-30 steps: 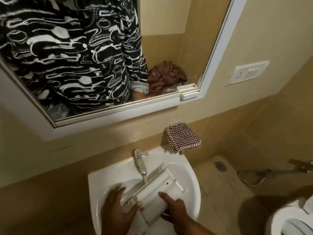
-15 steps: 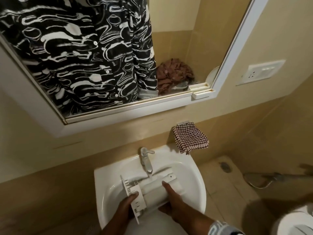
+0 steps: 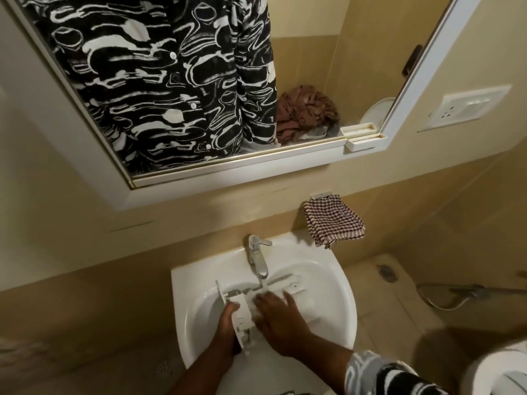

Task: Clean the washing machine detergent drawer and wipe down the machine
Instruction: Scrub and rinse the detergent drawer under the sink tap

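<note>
Drawer rinse at sink point(image 3: 339, 283).
Left hand point(image 3: 225, 323) grips detergent drawer point(image 3: 242, 312); right hand point(image 3: 278, 312) lies flat, fingers spread. I judge wet plastic may slip.

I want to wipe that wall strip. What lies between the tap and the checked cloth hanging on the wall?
Nothing. In the head view, only bare sink rim and tan wall separate the tap from the checked cloth.

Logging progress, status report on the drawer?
Left hand gripping drawer end. Right hand flat on it, under tap, over sink. Nothing blocking.
</note>
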